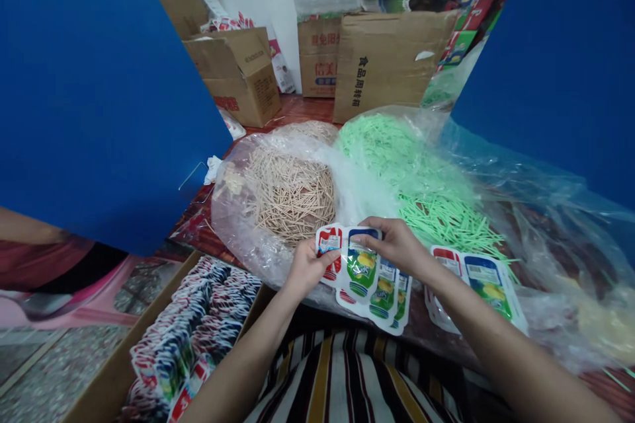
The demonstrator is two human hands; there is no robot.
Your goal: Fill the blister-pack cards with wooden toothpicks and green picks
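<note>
Both my hands hold one twin candy packet (362,269), shaped like two joined drink cans, one red and one blue-green with lemons. My left hand (308,269) pinches its red half, thumb across the front. On the blue-green half, my right hand (394,244) grips the upper right edge. Just beneath lie several fanned packets (385,297) at the table's front edge. More packets (489,281) rest to the right, below my right forearm. Beyond my hands are a heap of thin tan sticks (297,201) and a heap of green sticks (441,208), both on clear plastic.
At lower left stands a cardboard box (112,363) filled with rows of packets (198,317). Cartons (391,59) line the wall behind. Blue panels (99,79) flank the table on both sides. Another person's arm (30,228) shows at far left.
</note>
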